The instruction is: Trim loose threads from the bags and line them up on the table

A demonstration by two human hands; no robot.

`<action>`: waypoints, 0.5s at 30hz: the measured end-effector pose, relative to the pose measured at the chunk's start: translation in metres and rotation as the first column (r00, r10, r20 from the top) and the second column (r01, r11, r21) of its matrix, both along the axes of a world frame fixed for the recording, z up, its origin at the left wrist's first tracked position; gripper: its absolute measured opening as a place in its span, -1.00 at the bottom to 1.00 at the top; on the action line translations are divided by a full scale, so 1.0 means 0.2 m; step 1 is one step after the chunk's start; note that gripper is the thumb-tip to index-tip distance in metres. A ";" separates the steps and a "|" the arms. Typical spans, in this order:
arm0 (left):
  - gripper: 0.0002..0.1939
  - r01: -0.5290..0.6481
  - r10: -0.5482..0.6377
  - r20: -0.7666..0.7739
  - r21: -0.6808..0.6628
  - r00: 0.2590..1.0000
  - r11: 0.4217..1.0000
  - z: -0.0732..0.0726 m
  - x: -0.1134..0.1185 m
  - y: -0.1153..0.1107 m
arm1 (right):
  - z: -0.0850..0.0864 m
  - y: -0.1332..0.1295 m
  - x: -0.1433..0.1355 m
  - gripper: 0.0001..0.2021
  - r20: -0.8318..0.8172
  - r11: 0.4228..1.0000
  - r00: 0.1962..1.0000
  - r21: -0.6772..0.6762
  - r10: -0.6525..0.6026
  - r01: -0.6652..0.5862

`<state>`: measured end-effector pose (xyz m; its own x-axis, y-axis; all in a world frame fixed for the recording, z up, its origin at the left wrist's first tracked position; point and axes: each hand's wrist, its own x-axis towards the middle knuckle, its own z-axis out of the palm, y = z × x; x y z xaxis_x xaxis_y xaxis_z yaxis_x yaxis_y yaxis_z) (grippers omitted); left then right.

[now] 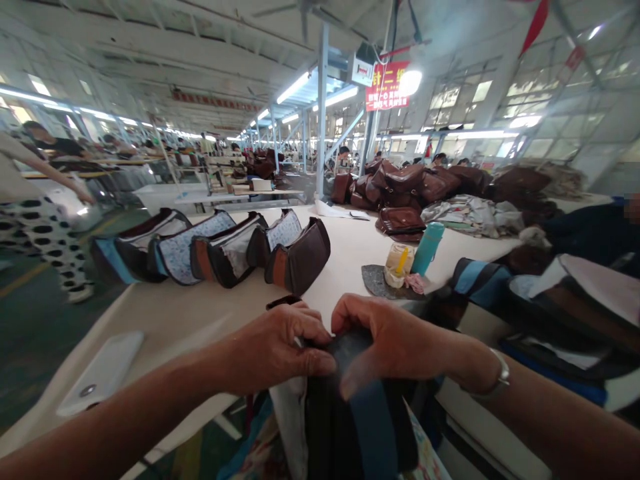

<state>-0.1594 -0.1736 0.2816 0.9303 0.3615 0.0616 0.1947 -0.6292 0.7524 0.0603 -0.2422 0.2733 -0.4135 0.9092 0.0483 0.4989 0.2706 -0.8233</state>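
Note:
Both my hands grip the upper end of a dark bag piece with a blue stripe [373, 427], held low in front of me. My left hand [280, 347] pinches its edge between thumb and curled fingers. From the other side, my right hand [390, 347] wraps over the same end, thumb pressed on the dark surface; a bracelet [500, 373] circles that wrist. Pale lining shows at the piece's left side. On the table beyond stands a row of several part-made bags [300, 257], dark with brown or blue stripes and light linings.
A white phone-like object [103, 373] lies on the table [185, 320] at left. A teal bottle [427, 248] and a small tan container [399, 267] stand on a grey mat. Brown bags [400, 183] are heaped behind. More bag pieces [590, 300] are stacked right; a person [40, 200] stands left.

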 end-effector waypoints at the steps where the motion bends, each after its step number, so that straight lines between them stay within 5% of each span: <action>1: -0.51 0.002 -0.002 0.004 -0.025 1.000 1.000 -0.02 0.00 0.00 | -0.01 0.00 0.02 -0.37 -0.002 0.999 1.000 -0.040 0.014 -0.015; 7: -0.72 0.050 -0.049 0.009 -0.256 0.999 0.965 -0.11 0.03 0.02 | -0.07 -0.03 0.09 -0.51 -0.060 0.995 0.997 -0.086 0.047 -0.052; 15: -0.83 -0.033 0.007 -0.090 -0.290 0.996 0.956 -0.09 0.06 0.01 | -0.05 -0.03 0.07 -0.67 -0.006 1.000 1.000 -0.024 0.001 -0.001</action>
<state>-0.1467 -0.1716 0.2630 0.9198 0.3703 -0.1299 0.2778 -0.3807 0.8820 0.0734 -0.2484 0.2634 -0.4146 0.9096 0.0293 0.4937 0.2518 -0.8324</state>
